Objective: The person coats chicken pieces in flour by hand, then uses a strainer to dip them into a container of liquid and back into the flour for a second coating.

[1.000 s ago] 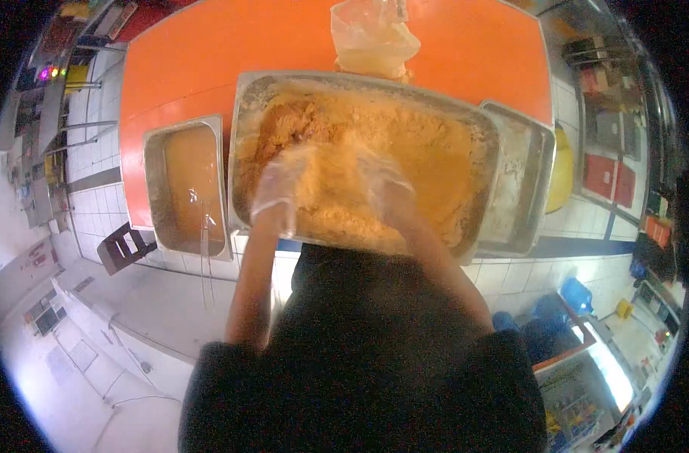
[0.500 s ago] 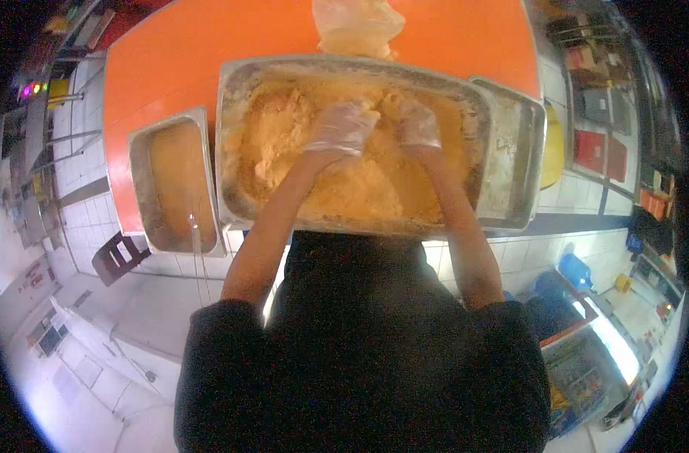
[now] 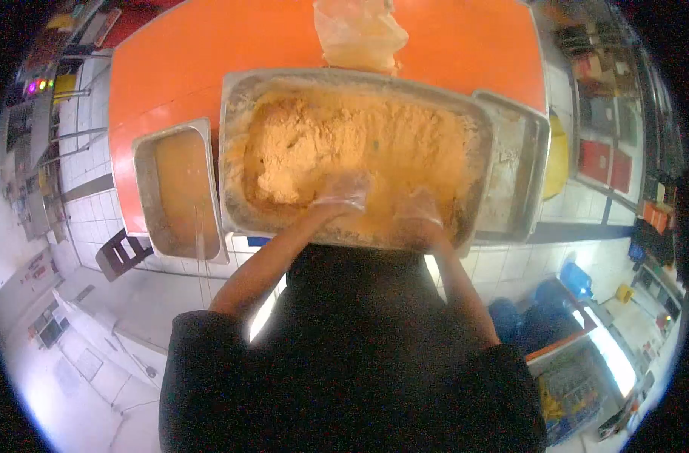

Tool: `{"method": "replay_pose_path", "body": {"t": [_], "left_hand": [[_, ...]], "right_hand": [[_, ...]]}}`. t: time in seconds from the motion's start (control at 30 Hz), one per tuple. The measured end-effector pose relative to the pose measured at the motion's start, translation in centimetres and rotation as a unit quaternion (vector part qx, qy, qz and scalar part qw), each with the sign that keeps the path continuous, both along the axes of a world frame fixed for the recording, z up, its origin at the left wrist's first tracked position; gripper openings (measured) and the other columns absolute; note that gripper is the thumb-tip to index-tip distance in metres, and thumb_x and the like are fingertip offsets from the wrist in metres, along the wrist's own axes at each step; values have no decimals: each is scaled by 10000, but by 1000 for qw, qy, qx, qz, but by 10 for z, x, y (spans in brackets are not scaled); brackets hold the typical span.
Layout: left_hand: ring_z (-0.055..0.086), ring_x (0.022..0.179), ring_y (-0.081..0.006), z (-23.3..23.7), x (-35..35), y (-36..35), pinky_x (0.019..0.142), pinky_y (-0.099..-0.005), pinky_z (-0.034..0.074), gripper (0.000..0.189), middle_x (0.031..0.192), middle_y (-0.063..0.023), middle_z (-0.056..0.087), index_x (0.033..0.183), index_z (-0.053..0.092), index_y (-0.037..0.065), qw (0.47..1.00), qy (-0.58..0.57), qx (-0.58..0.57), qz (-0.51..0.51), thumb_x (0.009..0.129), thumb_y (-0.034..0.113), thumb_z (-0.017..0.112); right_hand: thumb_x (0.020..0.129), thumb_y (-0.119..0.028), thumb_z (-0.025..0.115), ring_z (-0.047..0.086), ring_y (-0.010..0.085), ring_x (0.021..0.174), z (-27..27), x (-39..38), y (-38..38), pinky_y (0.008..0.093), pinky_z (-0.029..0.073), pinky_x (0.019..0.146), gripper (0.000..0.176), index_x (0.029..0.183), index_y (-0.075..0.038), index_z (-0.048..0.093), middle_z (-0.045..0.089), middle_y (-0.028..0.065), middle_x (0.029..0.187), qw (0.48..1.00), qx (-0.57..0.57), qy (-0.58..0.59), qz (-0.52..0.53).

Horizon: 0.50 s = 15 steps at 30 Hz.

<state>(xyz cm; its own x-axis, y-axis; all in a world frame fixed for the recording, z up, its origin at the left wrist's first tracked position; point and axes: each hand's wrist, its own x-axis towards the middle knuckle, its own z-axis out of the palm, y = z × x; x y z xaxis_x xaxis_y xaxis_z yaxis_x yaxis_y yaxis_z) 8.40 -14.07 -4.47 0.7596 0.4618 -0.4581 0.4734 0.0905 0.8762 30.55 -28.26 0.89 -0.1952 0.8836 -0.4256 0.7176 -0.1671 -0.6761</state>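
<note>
A large metal pan holds a bed of orange-tan, flour-like powder, heaped and clumpy at the left and ridged along the far side. Both hands wear clear plastic gloves and are in the near half of the pan. My left hand presses into the powder near the middle, its fingers blurred and partly buried. To its right, my right hand is also down in the powder, close to the pan's near wall. Its fingers are smeared by motion, and I cannot make out anything held.
At the left stands a smaller metal pan of cloudy orange-brown liquid, with a thin wire handle over its near end. Another metal pan sits against the right side. A plastic bag lies on the orange table beyond.
Both hands have drawn back toward me, from the far half of the pan to its near side. The powder on the far side now shows raked ridges.
</note>
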Motion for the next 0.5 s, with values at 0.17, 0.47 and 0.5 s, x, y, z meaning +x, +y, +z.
{"method": "replay_pose_path", "body": {"t": [0.17,0.47,0.5], "left_hand": [[511,1078,-163,-51,-16,-23,924,-306,404,449,1258,-83,513,1260,469,18,980,-173,-72,72,896,281,503],[512,980,-154,141,-13,28,836,-279,398,387,1133,-93,554,1219,495,27,988,30,-5,148,922,271,442],[517,967,-157,158,-22,31,839,-281,400,375,1124,-92,562,1210,502,28,951,30,-85,294,928,264,429]], "right_hand": [[829,-248,577,561,232,964,-128,7,-46,349,434,875,320,1069,-36,576,587,101,1075,821,-84,459,-329],[930,-212,463,557,193,902,12,-26,72,314,475,786,236,1093,-69,556,581,51,993,805,-60,453,-380],[931,-216,449,538,161,839,11,-34,88,298,460,713,219,1013,-52,568,571,33,930,754,-67,460,-464]]}}
